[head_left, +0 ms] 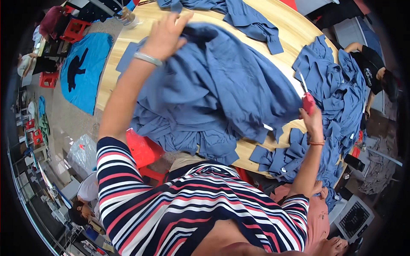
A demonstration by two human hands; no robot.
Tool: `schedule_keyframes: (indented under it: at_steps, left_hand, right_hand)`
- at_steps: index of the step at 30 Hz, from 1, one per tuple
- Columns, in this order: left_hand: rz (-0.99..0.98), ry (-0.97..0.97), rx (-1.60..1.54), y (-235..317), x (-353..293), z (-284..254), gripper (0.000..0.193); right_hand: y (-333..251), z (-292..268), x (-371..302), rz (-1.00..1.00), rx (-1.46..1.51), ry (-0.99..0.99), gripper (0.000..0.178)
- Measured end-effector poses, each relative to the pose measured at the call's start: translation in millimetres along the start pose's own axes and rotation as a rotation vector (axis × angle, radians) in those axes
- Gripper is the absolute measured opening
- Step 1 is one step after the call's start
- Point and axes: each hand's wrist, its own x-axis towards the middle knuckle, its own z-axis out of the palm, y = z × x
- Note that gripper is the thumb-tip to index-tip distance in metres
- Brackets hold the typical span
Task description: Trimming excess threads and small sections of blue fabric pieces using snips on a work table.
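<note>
Right hand (315,123): my fingers closed round the red-handled scissors (308,102), blades pointing away from me. Blue garment (213,81): spread between my hands, over the wooden table (294,30); its right end meets my right fingers. Left hand (165,37): fingers apart at its far left edge; contact cannot be told. Beyond: more blue cloth (252,21).

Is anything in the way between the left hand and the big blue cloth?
Nothing visible: the left hand is right at the blue cloth, though I can't tell whether they touch. The red-handled scissors are in the right hand, not between them.
</note>
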Motion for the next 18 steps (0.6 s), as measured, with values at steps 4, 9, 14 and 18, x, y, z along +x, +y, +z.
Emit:
schedule_keyframes:
  at_steps: [4,9,14,18]
  left_hand:
    - [-0.107,-0.35,-0.326,14,-61,82,0.065]
    - [-0.174,-0.319,-0.29,36,-112,123,0.061]
    - [-0.164,-0.333,-0.236,43,-102,114,0.04]
    - [-0.069,-0.272,-0.183,28,-101,121,0.013]
  right_hand:
    - [16,40,-24,0.12,0.163,-0.005,0.029]
    - [3,102,-52,-0.083,0.058,-0.126,0.051]
    - [-42,154,-68,0.1,-0.206,-0.174,0.083]
    - [-17,202,-63,0.005,-0.288,0.027,0.029]
